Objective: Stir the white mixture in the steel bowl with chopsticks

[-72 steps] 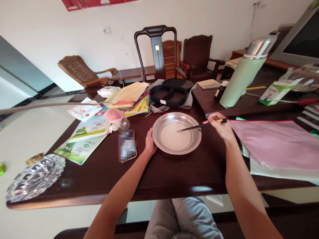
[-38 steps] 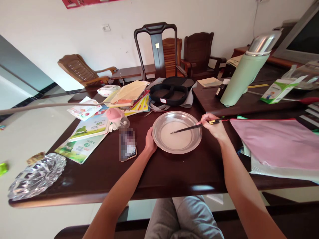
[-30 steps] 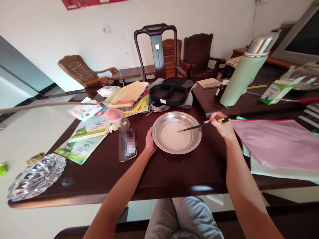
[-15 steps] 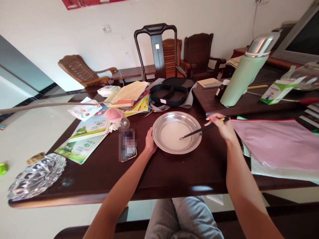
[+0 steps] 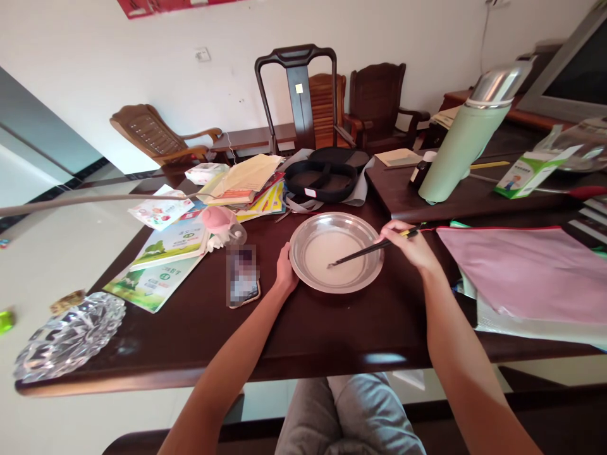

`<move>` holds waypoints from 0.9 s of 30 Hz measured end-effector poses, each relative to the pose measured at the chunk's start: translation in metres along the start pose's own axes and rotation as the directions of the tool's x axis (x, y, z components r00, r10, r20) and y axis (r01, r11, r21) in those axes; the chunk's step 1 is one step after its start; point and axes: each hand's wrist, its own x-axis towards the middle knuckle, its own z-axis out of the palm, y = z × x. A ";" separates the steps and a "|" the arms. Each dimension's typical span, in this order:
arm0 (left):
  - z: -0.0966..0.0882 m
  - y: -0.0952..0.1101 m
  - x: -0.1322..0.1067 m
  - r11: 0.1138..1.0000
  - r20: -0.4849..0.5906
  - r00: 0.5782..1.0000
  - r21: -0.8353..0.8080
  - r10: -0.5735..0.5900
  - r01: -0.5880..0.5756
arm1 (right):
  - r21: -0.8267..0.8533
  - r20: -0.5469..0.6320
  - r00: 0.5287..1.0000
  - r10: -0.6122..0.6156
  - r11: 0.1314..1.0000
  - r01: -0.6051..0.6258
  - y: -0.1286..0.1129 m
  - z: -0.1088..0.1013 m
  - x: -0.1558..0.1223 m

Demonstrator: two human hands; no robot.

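Observation:
A shallow round metal pan (image 5: 303, 272) holding pale liquid sits on the dark wooden table (image 5: 332, 328). My right hand (image 5: 410, 243) is closed on dark chopsticks (image 5: 358, 253), whose tips dip into the liquid near the pan's middle. My left hand (image 5: 286, 270) rests against the pan's left rim, fingers curled along it. A phone (image 5: 243, 276) lies just left of that hand.
Books and papers (image 5: 208, 208) pile at the left and back, with a pink toy (image 5: 219, 221). A black divided tray (image 5: 322, 177) sits behind the pan. A green thermos (image 5: 467, 139), a pink folder (image 5: 521, 272) and a glass ashtray (image 5: 69, 338) also stand around.
The chopstick tips have swept about inside the pan, right then back left toward the middle. My left hand has stayed on the rim.

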 end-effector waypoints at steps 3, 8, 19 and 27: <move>0.000 0.000 0.000 1.000 0.012 1.000 -0.008 -0.006 0.006 | -0.064 0.002 1.000 -0.029 0.998 0.029 0.000 0.006 0.001; -0.001 0.000 0.000 1.000 0.012 1.000 0.006 0.008 -0.008 | -0.023 -0.212 0.977 -0.027 0.999 0.022 0.007 -0.017 0.002; 0.002 0.002 -0.002 1.000 0.008 1.000 -0.010 -0.004 0.005 | -0.051 -0.143 0.988 -0.053 0.998 0.046 0.006 -0.004 0.002; 0.000 0.000 0.000 1.000 0.006 1.000 0.002 -0.005 0.005 | 0.013 -0.013 1.000 -0.017 1.000 0.017 0.006 0.005 0.002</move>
